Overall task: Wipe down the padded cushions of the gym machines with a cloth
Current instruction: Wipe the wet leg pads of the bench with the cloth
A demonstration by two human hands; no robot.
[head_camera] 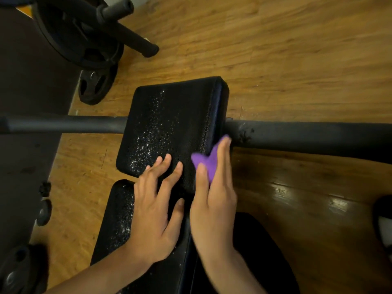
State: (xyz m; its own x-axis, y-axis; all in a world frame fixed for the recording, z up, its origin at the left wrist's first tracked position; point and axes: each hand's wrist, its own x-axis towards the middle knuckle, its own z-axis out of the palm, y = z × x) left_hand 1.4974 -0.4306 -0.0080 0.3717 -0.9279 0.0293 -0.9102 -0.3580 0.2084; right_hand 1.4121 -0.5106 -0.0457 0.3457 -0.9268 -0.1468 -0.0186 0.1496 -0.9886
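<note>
Padded cushion (169, 119): black, rectangular, speckled with fine droplets, mounted mid-room over a wooden plank floor (275, 60). Its long axis runs away from the person, the far end leaning slightly right. A second cushion (116, 219) lies in line just nearer, separated by a narrow gap.

At far left, a dark mat (27, 102) covers the floor. Weight plates (97, 85) stand near its edge. A black bar (63, 124) passes crosswise under the cushion and emerges at right as a thicker padded roller (318, 139).

Left hand (154, 213): flat on the cushion's near end, fingers spread wide, holding nothing. Right hand (214, 209): fingers straight, pressing a purple cloth (206, 164) against the cushion's right side face.
</note>
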